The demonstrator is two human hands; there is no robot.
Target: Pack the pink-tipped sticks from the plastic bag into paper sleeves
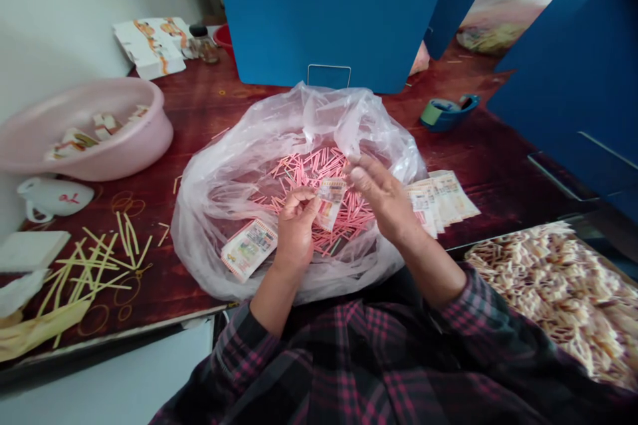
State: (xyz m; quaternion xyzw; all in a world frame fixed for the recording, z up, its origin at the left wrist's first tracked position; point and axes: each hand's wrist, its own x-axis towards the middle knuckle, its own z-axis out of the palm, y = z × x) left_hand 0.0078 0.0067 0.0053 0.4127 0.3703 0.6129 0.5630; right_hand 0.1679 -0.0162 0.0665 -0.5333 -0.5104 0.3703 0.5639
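My left hand (296, 222) pinches a small printed paper packet (329, 202) by its edge, above a heap of thin pink sticks (319, 169). The sticks lie in a wide, open clear plastic bag (209, 212) with its rim spread out. To the right of the packet, my right hand (381, 196) has its thumb and fingers bent together; whatever they may hold is too small to make out. Another stack of printed packets (252, 249) rests on the bag at the left. Several more packets (441, 196) lie fanned out beyond my right wrist.
At the left are a pink basin (144, 126) with small bundles inside, a white mug (57, 199) on its side and scattered yellowish sticks (84, 272). Blue partitions (329, 13) stand behind. A blue tape dispenser (448, 113) is at right, above a tray of pale tangled pieces (558, 292).
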